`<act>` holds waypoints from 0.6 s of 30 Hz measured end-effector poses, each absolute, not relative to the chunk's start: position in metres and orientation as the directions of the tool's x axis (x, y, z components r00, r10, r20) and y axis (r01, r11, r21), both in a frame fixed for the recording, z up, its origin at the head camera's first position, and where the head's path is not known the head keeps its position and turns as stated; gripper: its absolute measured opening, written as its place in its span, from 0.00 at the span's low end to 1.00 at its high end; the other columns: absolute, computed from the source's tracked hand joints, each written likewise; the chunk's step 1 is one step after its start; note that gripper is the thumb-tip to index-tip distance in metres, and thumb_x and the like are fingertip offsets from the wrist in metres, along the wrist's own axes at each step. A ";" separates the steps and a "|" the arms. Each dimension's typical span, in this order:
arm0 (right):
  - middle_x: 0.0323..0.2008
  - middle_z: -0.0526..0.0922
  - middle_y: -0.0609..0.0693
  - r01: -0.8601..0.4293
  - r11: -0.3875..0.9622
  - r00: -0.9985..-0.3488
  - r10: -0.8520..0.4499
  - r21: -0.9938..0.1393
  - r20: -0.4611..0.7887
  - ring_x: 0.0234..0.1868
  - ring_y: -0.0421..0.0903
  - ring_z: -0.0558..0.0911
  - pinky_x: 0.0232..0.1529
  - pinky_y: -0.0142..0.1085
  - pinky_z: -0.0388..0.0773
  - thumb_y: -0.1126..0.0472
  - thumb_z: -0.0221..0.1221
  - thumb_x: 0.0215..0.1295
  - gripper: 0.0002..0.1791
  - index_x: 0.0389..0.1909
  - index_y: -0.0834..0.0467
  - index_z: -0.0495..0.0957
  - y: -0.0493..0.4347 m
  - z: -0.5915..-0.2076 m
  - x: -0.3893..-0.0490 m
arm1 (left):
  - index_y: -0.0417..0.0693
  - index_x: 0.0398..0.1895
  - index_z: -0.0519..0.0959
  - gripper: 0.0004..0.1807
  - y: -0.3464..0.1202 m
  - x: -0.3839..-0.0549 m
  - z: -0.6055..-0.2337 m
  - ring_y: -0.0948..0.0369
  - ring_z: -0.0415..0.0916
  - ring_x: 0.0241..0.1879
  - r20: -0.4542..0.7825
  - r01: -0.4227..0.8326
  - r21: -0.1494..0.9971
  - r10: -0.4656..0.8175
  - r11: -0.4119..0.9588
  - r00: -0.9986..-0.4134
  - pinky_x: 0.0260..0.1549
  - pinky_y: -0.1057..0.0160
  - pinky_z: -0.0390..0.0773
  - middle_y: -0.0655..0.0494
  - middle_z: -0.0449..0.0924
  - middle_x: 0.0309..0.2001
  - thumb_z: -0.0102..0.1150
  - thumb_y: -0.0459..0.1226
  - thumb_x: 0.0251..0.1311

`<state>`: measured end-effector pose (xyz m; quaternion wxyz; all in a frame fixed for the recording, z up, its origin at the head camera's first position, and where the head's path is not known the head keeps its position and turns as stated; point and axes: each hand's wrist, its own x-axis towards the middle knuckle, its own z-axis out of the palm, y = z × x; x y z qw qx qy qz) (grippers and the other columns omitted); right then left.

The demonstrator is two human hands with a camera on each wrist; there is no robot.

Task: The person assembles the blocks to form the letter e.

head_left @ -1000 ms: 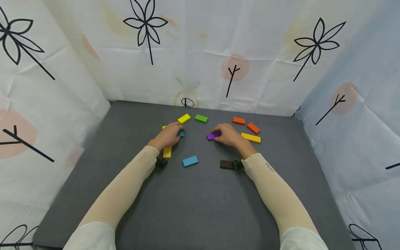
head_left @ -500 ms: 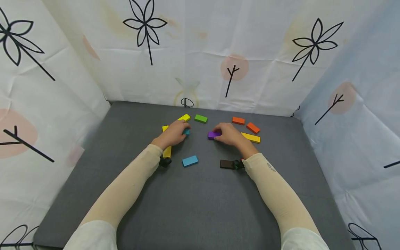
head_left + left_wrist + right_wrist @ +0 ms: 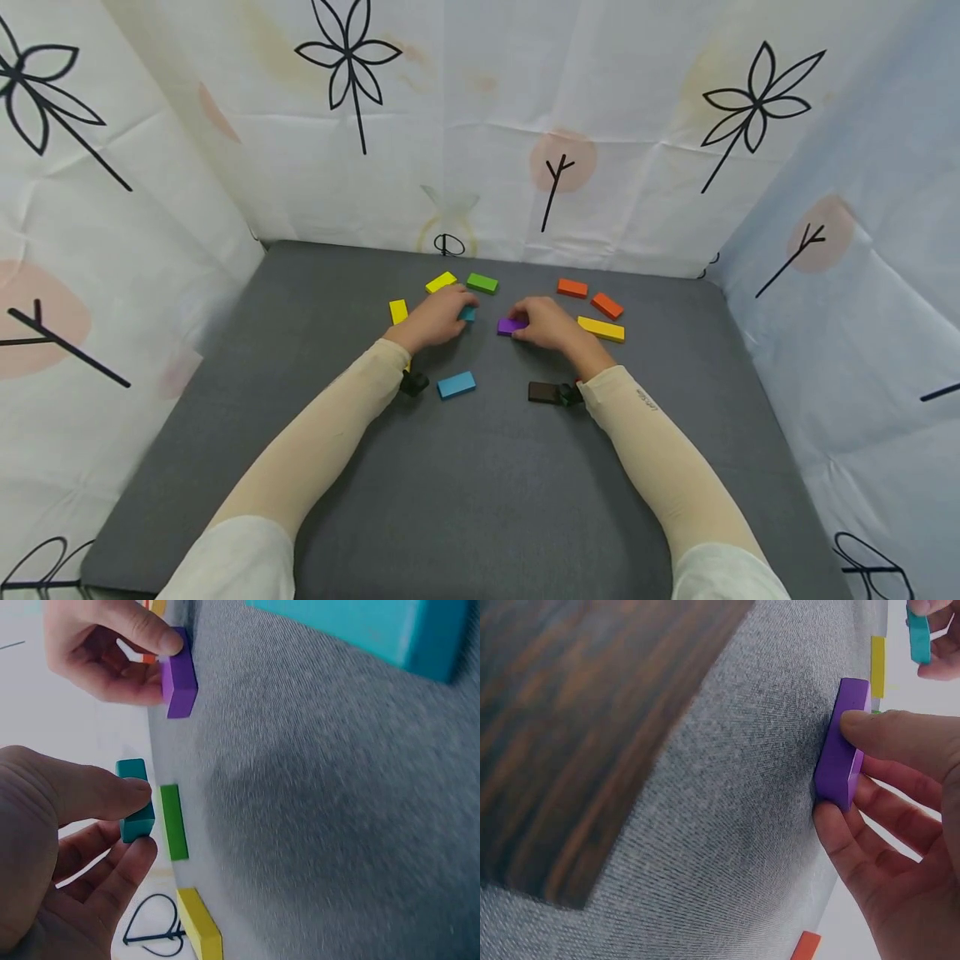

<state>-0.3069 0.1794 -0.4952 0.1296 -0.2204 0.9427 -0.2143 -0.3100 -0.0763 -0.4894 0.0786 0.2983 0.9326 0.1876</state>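
Near the centre of the head view, the left hand (image 3: 435,321) pinches a teal block (image 3: 468,313) between thumb and fingers, lifted off the grey mat (image 3: 480,483); over the last second it has carried the block rightward, away from the yellow block (image 3: 398,311) at its left. The right hand (image 3: 546,323) has barely moved: thumb and fingers grip the purple block (image 3: 512,326) resting on the mat. The two blocks are now near each other (not touching), so they seem to be being brought together.

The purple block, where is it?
In the head view, the purple block lies mid-table, pinched by the right hand, with the teal block just to its left.
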 end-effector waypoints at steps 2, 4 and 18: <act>0.54 0.87 0.57 -0.360 0.814 -0.870 -0.470 -0.456 -0.152 0.55 0.53 0.83 0.61 0.50 0.79 0.61 0.71 0.73 0.18 0.60 0.62 0.87 0.179 -0.496 -0.307 | 0.39 0.69 0.81 0.21 -0.071 -0.312 -0.491 0.49 0.75 0.65 -0.035 0.531 0.400 0.591 0.747 -0.806 0.69 0.51 0.72 0.44 0.78 0.65 0.63 0.30 0.76; 0.55 0.87 0.57 -0.357 0.816 -0.871 -0.467 -0.455 -0.154 0.56 0.54 0.84 0.62 0.50 0.79 0.61 0.71 0.73 0.18 0.61 0.62 0.87 0.178 -0.495 -0.307 | 0.39 0.69 0.81 0.21 -0.067 -0.313 -0.492 0.49 0.75 0.65 -0.033 0.540 0.400 0.600 0.741 -0.799 0.69 0.50 0.72 0.43 0.79 0.64 0.63 0.30 0.75; 0.57 0.87 0.57 -0.359 0.817 -0.866 -0.471 -0.451 -0.166 0.57 0.53 0.84 0.63 0.49 0.79 0.61 0.71 0.73 0.20 0.62 0.62 0.86 0.177 -0.495 -0.309 | 0.39 0.68 0.82 0.21 -0.045 -0.323 -0.512 0.49 0.76 0.62 -0.087 0.566 0.380 0.637 0.732 -0.766 0.69 0.50 0.71 0.44 0.80 0.62 0.65 0.29 0.73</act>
